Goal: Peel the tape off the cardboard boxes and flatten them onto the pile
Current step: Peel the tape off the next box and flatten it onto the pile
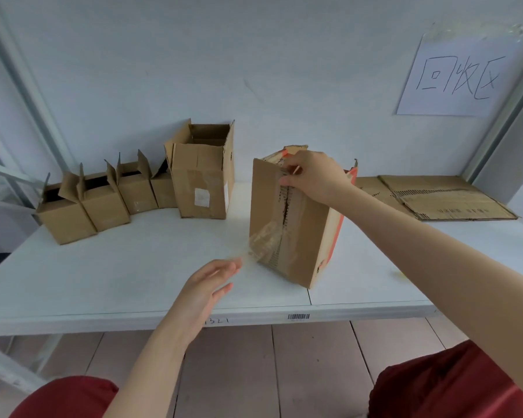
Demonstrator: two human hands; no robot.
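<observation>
Soft, even daylight, faint shadows; wide-angle bending at the edges, and the left hand [206, 292] is motion-blurred.

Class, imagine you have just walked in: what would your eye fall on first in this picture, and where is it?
The upright cardboard box in the middle stands out, the right hand holding its top edge while crumpled clear tape hangs off its front, near the open left hand. Next come the row of open boxes at the left and the flattened pile below the handwritten sign at the right.
</observation>
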